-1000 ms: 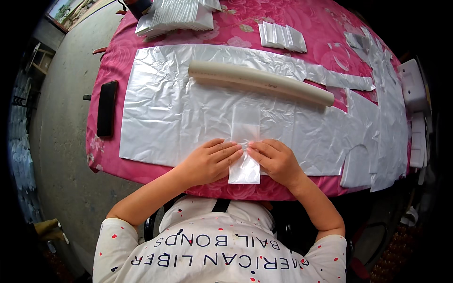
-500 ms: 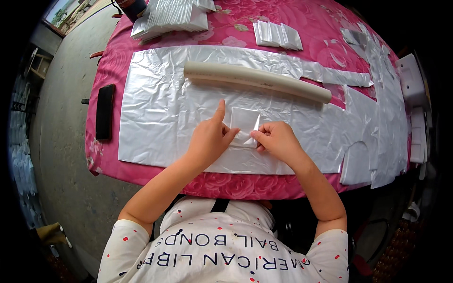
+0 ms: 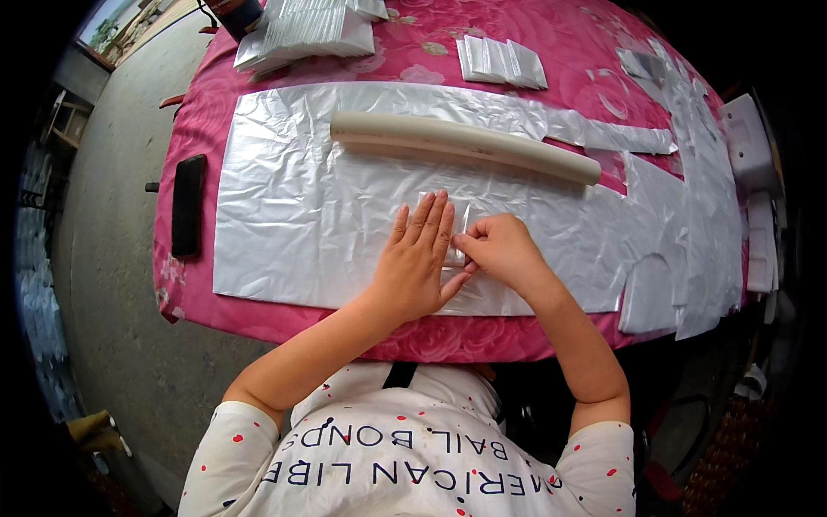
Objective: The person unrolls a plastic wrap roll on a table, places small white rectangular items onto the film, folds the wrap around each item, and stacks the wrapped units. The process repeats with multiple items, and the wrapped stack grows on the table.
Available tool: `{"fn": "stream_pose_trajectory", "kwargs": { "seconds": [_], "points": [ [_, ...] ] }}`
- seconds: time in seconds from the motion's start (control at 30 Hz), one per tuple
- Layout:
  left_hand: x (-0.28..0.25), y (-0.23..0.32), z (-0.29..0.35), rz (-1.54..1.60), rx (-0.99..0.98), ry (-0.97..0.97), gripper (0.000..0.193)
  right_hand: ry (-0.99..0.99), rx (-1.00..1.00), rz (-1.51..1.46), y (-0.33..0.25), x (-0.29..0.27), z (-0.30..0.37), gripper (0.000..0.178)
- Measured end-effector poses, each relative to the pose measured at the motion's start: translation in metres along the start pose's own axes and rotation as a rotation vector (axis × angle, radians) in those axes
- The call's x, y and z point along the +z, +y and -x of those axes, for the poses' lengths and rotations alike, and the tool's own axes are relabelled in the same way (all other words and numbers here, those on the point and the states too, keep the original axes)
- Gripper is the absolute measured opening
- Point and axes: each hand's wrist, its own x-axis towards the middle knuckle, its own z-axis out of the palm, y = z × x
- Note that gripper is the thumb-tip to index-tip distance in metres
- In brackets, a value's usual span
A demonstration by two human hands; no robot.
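A small folded square of clear-white plastic film [image 3: 459,226] lies on the wide silvery plastic sheets [image 3: 284,207] in front of me. My left hand [image 3: 419,258] rests flat over its left part, fingers stretched out and pointing away from me. At the square's right edge, my right hand [image 3: 498,250] pinches the film between thumb and fingers. Much of the square is hidden beneath my left hand. Beyond both hands, a long beige plastic pipe [image 3: 465,145] lies across the sheets, slanting slightly nearer at its right end.
A pink floral cloth [image 3: 413,340] covers the table. At the left lies a black phone [image 3: 189,207]. Stacks of folded plastic bags [image 3: 310,33] and a smaller folded pile [image 3: 501,62] sit at the back. Cut sheet pieces [image 3: 659,207] spread rightward, near white boxes [image 3: 748,142].
My left hand has moved right and flattened onto the folded square, where before it pointed with one finger. My right hand keeps its pinch at the right edge.
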Motion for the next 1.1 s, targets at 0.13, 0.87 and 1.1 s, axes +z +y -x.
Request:
{"fn": "stream_pose_trajectory", "kwargs": {
  "seconds": [0.13, 0.87, 1.1],
  "points": [
    [0.0, 0.0, 0.0, -0.013, -0.009, -0.057, 0.089, 0.06, -0.12, 0.2, -0.007, -0.001, 0.012, 0.022],
    [-0.051, -0.01, 0.187, 1.604, -1.319, -0.153, 0.027, -0.017, -0.907, 0.594, -0.001, 0.148, 0.035, 0.07],
    [-0.044, -0.009, 0.201, 1.348, -1.112, 0.055, 0.02, -0.412, -1.005, 0.552, -0.019, 0.175, 0.07, 0.058]
  ]
}}
